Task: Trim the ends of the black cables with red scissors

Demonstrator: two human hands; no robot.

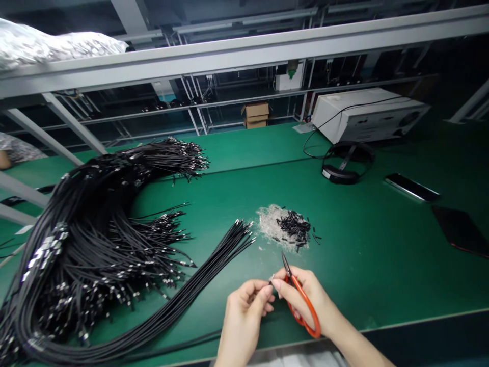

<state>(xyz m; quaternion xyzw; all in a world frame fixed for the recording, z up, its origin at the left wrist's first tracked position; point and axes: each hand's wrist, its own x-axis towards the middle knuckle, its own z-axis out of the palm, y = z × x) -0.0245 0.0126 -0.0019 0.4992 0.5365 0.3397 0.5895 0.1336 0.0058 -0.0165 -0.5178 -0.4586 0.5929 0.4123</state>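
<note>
Both hands were at the near edge of the green table (362,275), right of centre, fingertips meeting. The left hand (246,311) came up almost straight from the near edge, back of hand toward the camera, thumb and index pinched together on a thin black cable (191,341), other fingers curled beneath. Cable ran in along the near edge from the left; its pale tip poked out between the two hands. The right hand (301,293) reached in from the near right, forearm slanting far and left, thumb and index closed at that same tip; exact contact there too small to tell. It also had orange-handled cutters (311,311) tucked in the grip, handles toward the near right, blades pointing far and slightly left. Just beyond the blades sat a pile of short black pieces (296,228) with clear scraps (267,219). Left of the hands lay a loose cable bundle (208,270), ends pointing far right, and a big cable heap (103,204) farther left.
</note>
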